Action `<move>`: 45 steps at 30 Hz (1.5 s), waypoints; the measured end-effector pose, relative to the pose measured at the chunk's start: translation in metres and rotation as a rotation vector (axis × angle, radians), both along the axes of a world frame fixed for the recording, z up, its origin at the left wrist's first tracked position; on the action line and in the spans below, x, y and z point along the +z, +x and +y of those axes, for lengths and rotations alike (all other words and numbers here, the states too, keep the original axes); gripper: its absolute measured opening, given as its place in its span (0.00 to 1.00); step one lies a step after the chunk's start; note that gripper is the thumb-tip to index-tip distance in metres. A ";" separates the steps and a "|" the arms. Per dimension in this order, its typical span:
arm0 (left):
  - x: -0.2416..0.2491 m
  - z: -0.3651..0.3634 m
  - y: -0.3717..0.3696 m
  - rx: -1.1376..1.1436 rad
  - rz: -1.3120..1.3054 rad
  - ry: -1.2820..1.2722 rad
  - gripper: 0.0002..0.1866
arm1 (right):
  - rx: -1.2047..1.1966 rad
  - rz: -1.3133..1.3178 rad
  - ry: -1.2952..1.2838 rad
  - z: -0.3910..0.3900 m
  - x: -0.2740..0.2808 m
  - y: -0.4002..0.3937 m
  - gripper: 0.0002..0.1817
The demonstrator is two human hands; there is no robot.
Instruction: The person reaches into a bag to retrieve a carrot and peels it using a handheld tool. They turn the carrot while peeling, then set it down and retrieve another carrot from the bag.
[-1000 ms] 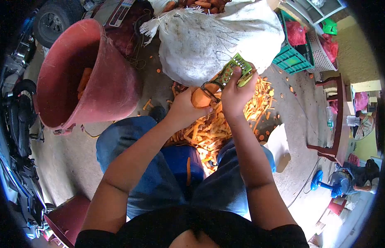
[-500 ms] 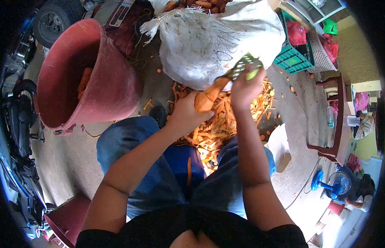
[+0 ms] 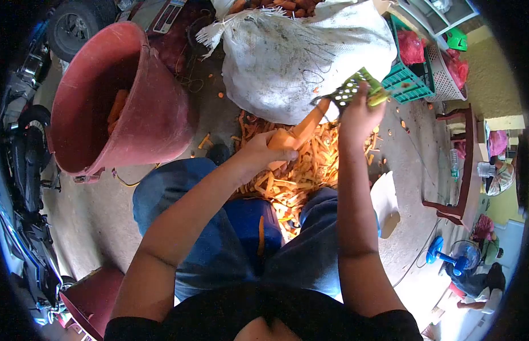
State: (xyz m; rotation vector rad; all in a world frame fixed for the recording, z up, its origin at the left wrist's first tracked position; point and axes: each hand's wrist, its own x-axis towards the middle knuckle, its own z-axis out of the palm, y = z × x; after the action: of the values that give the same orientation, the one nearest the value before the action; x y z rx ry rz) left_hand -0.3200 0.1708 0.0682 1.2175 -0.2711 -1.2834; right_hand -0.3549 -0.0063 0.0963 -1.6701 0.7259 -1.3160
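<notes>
Orange carrot in the left hand: fingers wrapped round the thick end, narrow end angled up and right, above the peel pile. Right hand closed on a green perforated tool; its dark end sits right at the carrot's narrow tip. Blur there, so can't tell contact or a small gap.

Pile is on the concrete floor, directly in front of the knees, far side running up to the white woven sack. Sack lies toward the floor's far edge, more carrots behind it. Red bucket on the left part of the floor, tipped, mouth facing left, a few carrots inside. Teal crate near the far right corner, touching a white basket. Blue container between the legs, one peel strip on it.
</notes>
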 end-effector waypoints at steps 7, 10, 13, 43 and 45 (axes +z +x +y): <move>-0.001 0.001 0.006 0.069 0.287 -0.109 0.14 | 0.168 0.060 0.023 0.040 -0.008 0.000 0.08; -0.004 0.001 0.004 0.082 0.415 -0.165 0.15 | 0.131 0.045 -0.021 0.041 -0.009 -0.002 0.09; -0.003 0.002 0.000 0.075 0.458 -0.134 0.17 | 0.034 0.097 -0.203 0.038 -0.015 -0.001 0.10; -0.001 0.001 -0.002 -0.093 0.378 -0.156 0.16 | -0.071 0.151 -0.147 0.015 -0.003 0.001 0.07; 0.000 0.000 -0.001 -0.075 0.288 -0.113 0.17 | -0.090 0.147 -0.168 0.010 -0.003 -0.001 0.09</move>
State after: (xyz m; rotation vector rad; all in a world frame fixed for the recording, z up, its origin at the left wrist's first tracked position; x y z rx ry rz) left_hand -0.3213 0.1711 0.0686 0.9206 -0.1781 -1.4689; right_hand -0.3555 0.0039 0.0937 -1.9039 0.8029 -1.3579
